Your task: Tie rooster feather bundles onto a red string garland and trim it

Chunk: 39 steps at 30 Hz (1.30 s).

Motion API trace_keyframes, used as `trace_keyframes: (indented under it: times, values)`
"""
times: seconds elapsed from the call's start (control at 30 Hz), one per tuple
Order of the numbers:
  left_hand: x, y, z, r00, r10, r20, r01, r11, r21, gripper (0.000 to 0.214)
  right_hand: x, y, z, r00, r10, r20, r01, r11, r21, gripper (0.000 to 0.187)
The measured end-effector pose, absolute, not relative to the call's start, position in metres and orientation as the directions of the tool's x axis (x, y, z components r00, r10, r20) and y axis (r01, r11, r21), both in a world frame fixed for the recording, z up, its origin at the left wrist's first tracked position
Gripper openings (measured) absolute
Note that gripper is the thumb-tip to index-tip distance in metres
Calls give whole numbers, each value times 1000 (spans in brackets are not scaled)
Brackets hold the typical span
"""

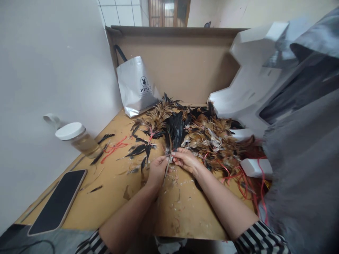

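Observation:
My left hand (156, 170) and my right hand (186, 159) meet at the middle of the cardboard sheet (111, 197), both pinched on the quill end of a small bunch of dark feathers (174, 132) that fans away from me. A thin pale stem runs down between the two hands. Behind the hands lies a big heap of brown and black feathers (209, 135). Loose black feathers (139, 150) and red string (113, 148) lie to the left of my hands.
A phone (57, 203) lies face up at the near left. A white-lidded jar (78, 138) stands by the left wall. A silver bag (136, 86) leans against the cardboard back wall. White foam pieces (249, 88) and grey cloth (304, 158) crowd the right side.

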<state>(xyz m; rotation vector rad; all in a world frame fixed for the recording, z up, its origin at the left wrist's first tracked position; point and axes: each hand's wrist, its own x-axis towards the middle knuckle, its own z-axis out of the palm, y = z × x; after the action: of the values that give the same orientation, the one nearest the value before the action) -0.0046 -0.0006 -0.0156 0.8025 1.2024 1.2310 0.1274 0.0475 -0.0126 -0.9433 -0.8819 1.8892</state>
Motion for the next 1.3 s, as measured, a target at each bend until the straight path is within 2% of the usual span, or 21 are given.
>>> trace_keyframes:
  times: [0.2, 0.43, 0.7, 0.93, 1.13, 1.3]
  values:
    - [-8, 2, -13, -15, 978, -208, -260, 197, 945, 30, 125, 47, -14, -332, 909, -252, -326, -361, -874, 28]
    - [-7, 1, -9, -12, 973, -231, -205, 224, 953, 30, 121, 42, -12, -248, 948, -201, -247, -263, -933, 33]
    - [-8, 4, -18, -44, 975, -217, -136, 210, 968, 23, 122, 43, -12, -279, 923, -266, -207, -328, -922, 27]
    - [-8, 4, -18, 0, 988, -154, -47, 154, 987, 24, 118, 42, -16, -224, 942, -250, -174, -291, -941, 26]
    - [-11, 8, -26, -17, 989, -145, -85, 143, 986, 27, 120, 41, -15, -314, 918, -241, -151, -299, -942, 29]
    - [-13, 10, -28, -55, 989, -140, -125, 132, 983, 31, 131, 45, -15, -481, 845, -235, -279, -401, -873, 25]
